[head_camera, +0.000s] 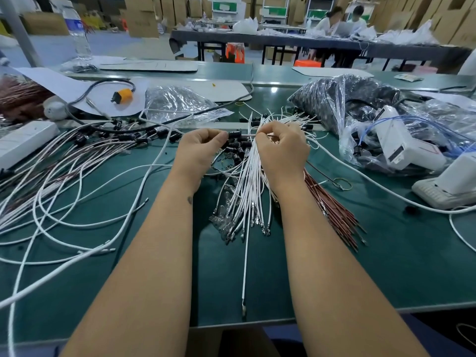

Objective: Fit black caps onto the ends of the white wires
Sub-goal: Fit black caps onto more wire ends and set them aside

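Broadly spread across the view: green table (pixel 386 266), strewn with wiring. At far right, crumpled clear plastic bag (pixel 332 104) full of dark parts; another, flatter clear bag (pixel 180 104) behind centre. At left, tangle of long white cables (pixel 77 191) and capped wires fanned toward the table edge. Between the forearms, bundle of short white wires (pixel 247 186), metal terminals pointing toward the near edge; beside it on the right, sheaf of red-brown wires (pixel 334 202). Just beyond the hands, loose heap of black caps (pixel 239 148). Left hand (pixel 198 150), grip pinched on one black cap (pixel 234 134) at the fingertips. Right hand (pixel 283 148), grip curled round a single white wire (pixel 248 135), its end meeting the cap's mouth.
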